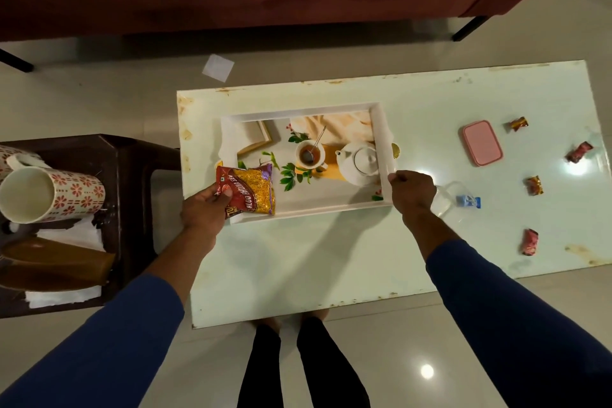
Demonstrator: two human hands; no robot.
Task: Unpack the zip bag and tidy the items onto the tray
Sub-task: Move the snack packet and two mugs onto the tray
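Resting on the glossy white rectangular table (298, 258), the white picture-printed tray (381, 129) carries only one item so far: the red-and-yellow foil snack packet (255, 189), pinched at the tray's seven-o'clock corner by the left hand (202, 212), thumb on top. The right hand (412, 190) curls its fingers on the tray's four-o'clock rim, just beside the emptied clear zip bag (445, 199). Judging by this, most remains: the pink lidded box (482, 142) and five small wrapped sweets (534, 185) lie around three o'clock, well apart from the tray.

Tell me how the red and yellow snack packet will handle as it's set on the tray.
The red and yellow snack packet is probably light and floppy: the left hand holds it by one corner. Its glossy film looks slippery.
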